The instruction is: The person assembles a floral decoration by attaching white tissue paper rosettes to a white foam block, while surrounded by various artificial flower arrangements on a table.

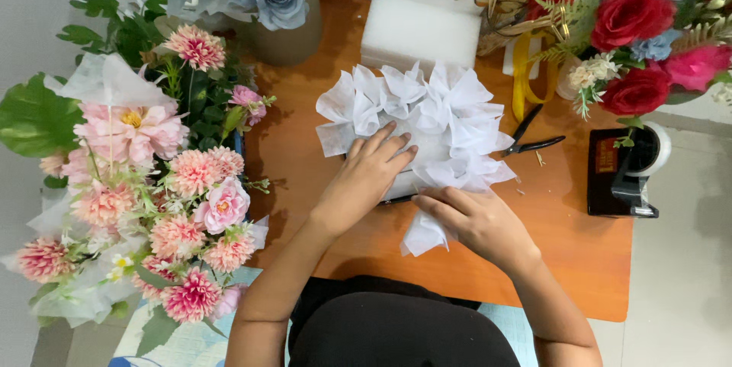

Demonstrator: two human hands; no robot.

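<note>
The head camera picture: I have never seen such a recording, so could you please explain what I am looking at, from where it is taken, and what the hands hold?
There is no machine here. A person wears one camera on the head, so you look down at their own two bare hands. The left hand lies flat on ruffled white tissue paper on an orange table. The right hand pinches the paper's lower edge. Black pliers lie to the right, beside a black tape dispenser. A white foam block sits behind the paper. Pink flowers stand at the left, red roses at the upper right.
</note>
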